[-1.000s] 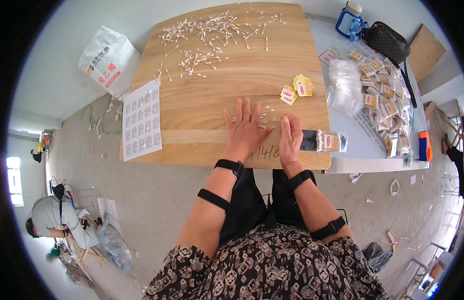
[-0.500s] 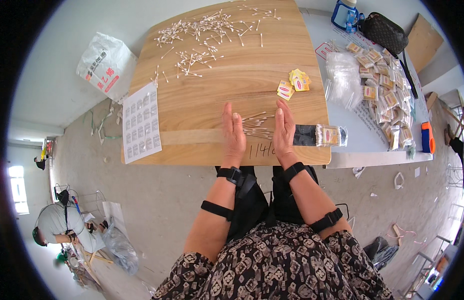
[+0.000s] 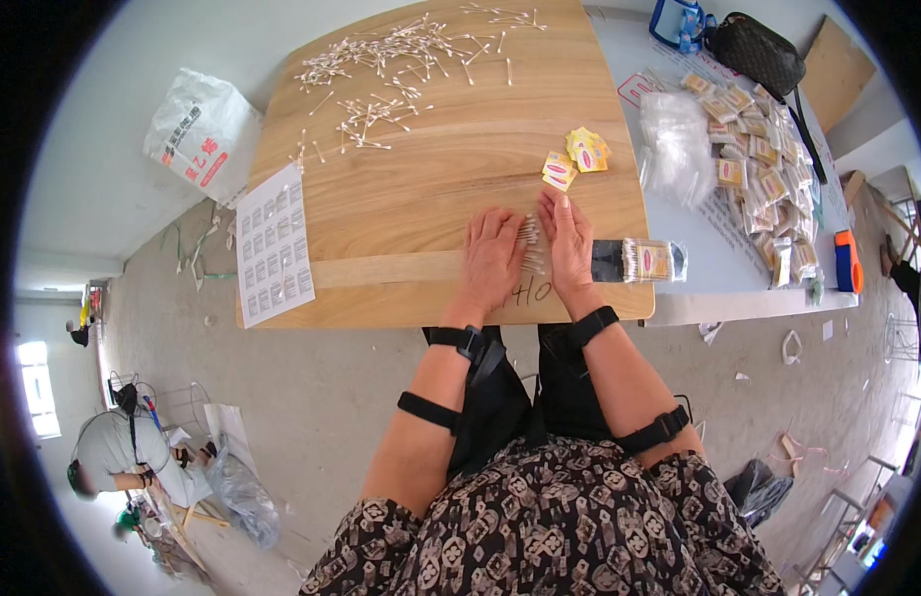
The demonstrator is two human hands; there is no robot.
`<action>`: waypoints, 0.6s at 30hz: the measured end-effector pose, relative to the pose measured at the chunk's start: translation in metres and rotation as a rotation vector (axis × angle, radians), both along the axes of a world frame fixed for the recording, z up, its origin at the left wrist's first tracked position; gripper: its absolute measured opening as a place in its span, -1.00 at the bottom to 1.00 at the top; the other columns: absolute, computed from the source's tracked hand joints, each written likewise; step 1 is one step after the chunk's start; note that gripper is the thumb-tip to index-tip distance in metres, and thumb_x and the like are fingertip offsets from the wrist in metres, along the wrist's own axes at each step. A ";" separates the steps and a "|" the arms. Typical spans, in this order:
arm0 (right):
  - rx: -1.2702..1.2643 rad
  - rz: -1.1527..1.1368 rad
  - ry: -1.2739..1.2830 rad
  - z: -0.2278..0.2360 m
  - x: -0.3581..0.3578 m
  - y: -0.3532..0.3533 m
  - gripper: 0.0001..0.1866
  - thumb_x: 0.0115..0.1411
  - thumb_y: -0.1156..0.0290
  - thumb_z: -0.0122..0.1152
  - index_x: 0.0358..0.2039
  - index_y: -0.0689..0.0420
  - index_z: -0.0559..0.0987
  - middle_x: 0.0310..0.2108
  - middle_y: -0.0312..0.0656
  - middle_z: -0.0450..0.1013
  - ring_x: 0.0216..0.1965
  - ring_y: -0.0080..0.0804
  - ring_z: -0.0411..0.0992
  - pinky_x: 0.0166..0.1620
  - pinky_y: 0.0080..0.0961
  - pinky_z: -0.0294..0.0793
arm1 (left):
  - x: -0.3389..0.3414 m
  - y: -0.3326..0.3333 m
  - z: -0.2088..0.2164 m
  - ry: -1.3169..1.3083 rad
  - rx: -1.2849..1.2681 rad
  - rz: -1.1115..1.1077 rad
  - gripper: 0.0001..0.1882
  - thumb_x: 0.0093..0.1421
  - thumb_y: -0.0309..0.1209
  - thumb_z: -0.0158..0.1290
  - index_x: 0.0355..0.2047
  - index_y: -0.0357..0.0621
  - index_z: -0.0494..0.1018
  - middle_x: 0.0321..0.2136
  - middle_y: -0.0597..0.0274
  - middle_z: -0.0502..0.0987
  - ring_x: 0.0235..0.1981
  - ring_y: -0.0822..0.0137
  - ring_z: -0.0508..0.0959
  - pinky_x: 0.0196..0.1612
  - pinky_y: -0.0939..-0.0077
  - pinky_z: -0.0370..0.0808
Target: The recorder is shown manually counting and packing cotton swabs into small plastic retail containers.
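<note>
Near the front edge of the wooden table, a small bunch of cotton swabs (image 3: 531,244) lies between my two hands. My left hand (image 3: 490,256) rests palm down over the left part of the bunch, its fingers flat and hiding some of the swabs. Standing on its edge just to the right is my right hand (image 3: 570,241), fingers stretched out, its palm facing the swab tips. Beside it, a clear bag packed with swabs and a yellow card (image 3: 647,261) lies across a black strip (image 3: 607,262). Yellow cards (image 3: 585,151) are piled just beyond my right fingertips.
Loose cotton swabs (image 3: 381,48) are scattered over the far table. A printed sheet (image 3: 276,244) lies at left. On the grey side table are clear bags (image 3: 676,147), filled swab packs (image 3: 763,164), a black pouch (image 3: 757,54) and an orange-and-blue tool (image 3: 849,262). Another person (image 3: 118,452) sits at lower left.
My left hand has turned from upright to palm down and moved right onto the swabs. My right hand stays upright near its earlier place. The swabs are now partly covered.
</note>
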State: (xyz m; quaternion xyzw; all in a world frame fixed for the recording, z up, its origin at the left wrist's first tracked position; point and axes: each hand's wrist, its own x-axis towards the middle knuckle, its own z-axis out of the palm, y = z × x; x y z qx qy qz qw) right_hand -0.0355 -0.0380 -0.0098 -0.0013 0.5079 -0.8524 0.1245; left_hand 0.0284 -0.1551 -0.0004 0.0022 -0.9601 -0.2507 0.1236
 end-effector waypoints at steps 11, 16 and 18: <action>0.258 -0.104 0.182 -0.008 0.037 -0.005 -0.51 0.41 0.19 -0.14 0.13 0.36 0.36 0.16 0.00 0.34 0.22 -0.28 0.23 0.28 -0.45 0.12 | 0.018 0.019 -0.013 0.311 0.822 0.377 -0.47 0.40 -0.19 -0.23 0.22 -0.36 0.17 0.20 -0.15 0.24 0.25 0.01 0.21 0.30 0.23 0.08; 0.094 -0.043 0.051 -0.007 0.033 -0.004 -0.45 0.42 0.15 -0.13 0.20 0.35 0.29 0.17 -0.09 0.30 0.23 -0.37 0.22 0.29 -0.47 0.15 | 0.009 0.009 -0.025 0.279 1.011 0.340 -0.45 0.40 -0.19 -0.20 0.24 -0.37 0.16 0.23 -0.11 0.22 0.26 0.10 0.22 0.31 0.30 0.10; 0.079 -0.040 0.051 -0.003 0.030 0.000 -0.45 0.42 0.14 -0.13 0.20 0.36 0.29 0.18 -0.07 0.28 0.23 -0.35 0.22 0.30 -0.45 0.15 | 0.009 0.006 -0.032 0.317 1.193 0.331 -0.44 0.41 -0.18 -0.20 0.25 -0.35 0.15 0.26 -0.08 0.20 0.28 0.14 0.20 0.32 0.31 0.08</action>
